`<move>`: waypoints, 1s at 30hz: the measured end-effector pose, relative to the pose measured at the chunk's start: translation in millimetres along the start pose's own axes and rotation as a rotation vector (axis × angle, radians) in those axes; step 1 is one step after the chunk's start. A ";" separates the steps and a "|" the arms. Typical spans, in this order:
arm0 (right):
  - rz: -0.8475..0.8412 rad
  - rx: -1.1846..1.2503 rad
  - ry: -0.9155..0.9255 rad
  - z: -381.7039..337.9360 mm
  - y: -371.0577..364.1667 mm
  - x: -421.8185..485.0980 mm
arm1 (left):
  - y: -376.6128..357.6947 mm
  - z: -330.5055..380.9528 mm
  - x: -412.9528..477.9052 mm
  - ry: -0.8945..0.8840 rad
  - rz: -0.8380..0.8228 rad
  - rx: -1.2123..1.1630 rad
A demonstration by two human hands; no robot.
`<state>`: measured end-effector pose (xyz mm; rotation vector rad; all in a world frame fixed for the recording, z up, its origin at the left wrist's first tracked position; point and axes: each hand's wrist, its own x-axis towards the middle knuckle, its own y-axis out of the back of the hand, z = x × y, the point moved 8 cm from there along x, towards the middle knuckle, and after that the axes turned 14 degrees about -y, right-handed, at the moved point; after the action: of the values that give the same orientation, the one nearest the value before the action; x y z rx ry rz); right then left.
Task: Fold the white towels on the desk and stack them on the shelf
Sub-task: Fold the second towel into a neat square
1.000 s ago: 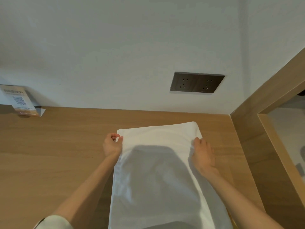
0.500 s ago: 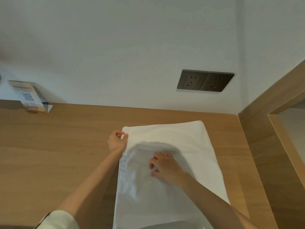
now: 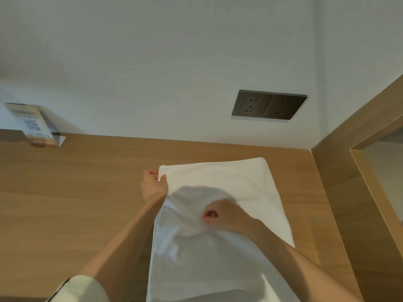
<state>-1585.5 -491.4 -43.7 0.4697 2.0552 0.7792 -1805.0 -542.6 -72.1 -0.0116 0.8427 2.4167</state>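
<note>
- left hand (image 3: pixel 153 185): pinches the far-left corner of the white towel (image 3: pixel 218 177), thumb on top of the cloth, other fingers curled under the edge
- right hand (image 3: pixel 222 214): on the middle of the towel, fingers curled in and gripping a bunch of cloth; wrinkles fan out around it
- towel: lies flat on the bench (image 3: pixel 65 203), right of centre, long axis running far to near, near end out of frame (far edge looks like a rounded fold)
- pale sleeve (image 3: pixel 80 288) on the left arm, at the near edge of the view
- wood side panel (image 3: pixel 349 192) stands just right of the towel
- double wall socket (image 3: pixel 269 105) above the towel's far end
- WiFi QR card (image 3: pixel 32 125) on a stand, far left on the bench against the wall, well apart from the towel
</note>
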 end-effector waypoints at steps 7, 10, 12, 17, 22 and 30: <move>0.439 -0.002 -0.163 51.7 93.2 21.0 | -8.9 31.8 9.4 -0.270 -0.076 0.415; 0.477 -0.067 -0.215 67.5 112.4 36.9 | -30.5 49.8 14.2 -0.554 -0.218 0.597; 0.448 -0.096 -0.247 74.3 117.1 48.4 | -41.1 55.3 15.0 -0.679 -0.285 0.684; 0.332 -0.184 -0.311 83.7 112.0 72.8 | -47.6 50.5 27.0 -0.718 -0.329 0.801; 0.349 -0.346 -0.408 92.2 114.4 78.9 | -52.7 46.6 35.5 -0.725 -0.380 0.948; 0.339 -0.495 -0.400 92.9 117.3 59.7 | -50.7 51.8 34.2 -0.687 -0.467 1.093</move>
<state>-1536.7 -337.9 -39.6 0.6357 1.3670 1.2425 -1798.1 -463.0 -65.8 0.8637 1.4592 1.1510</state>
